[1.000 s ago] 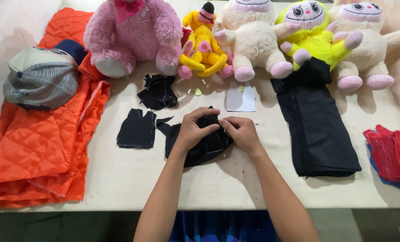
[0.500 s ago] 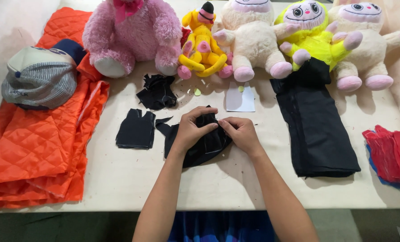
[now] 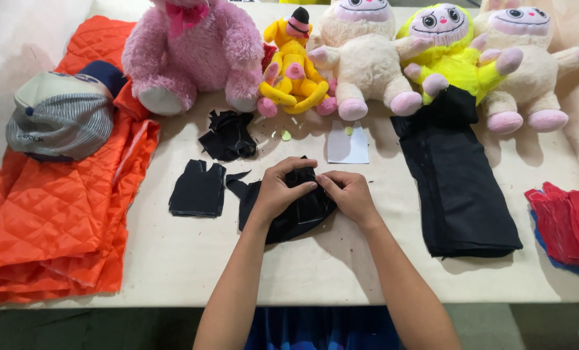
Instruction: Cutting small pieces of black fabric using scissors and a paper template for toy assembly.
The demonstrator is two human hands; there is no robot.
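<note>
Nothing much has moved since the earlier frames: both hands sit on the same black cloth (image 3: 289, 210) at the middle of the tabletop (image 3: 192, 259), fingers only slightly reset. Left hand (image 3: 281, 189) curls over the cloth's upper edge, its grip narrow and pinching a fold. Right hand (image 3: 349, 193) meets it fingertip to fingertip, grip likewise closed on the fabric.

A white paper slip (image 3: 348, 142), rectangular, lies flat just beyond the hands, below the cream plush (image 3: 367, 58). Two pale green bits lie near it. A black vest piece (image 3: 198, 188) lies left of the cloth, and a crumpled black scrap (image 3: 228, 135) sits beyond that. A long folded black cloth (image 3: 461, 188) runs down the right side, touching the yellow-green plush (image 3: 451, 52). Red pieces (image 3: 568, 223) lie at the right edge. An orange quilt (image 3: 49, 207) covers the left, bearing a striped cap (image 3: 59, 116). A pink bear (image 3: 192, 52) and a small yellow toy (image 3: 292, 71) stand in the back row
</note>
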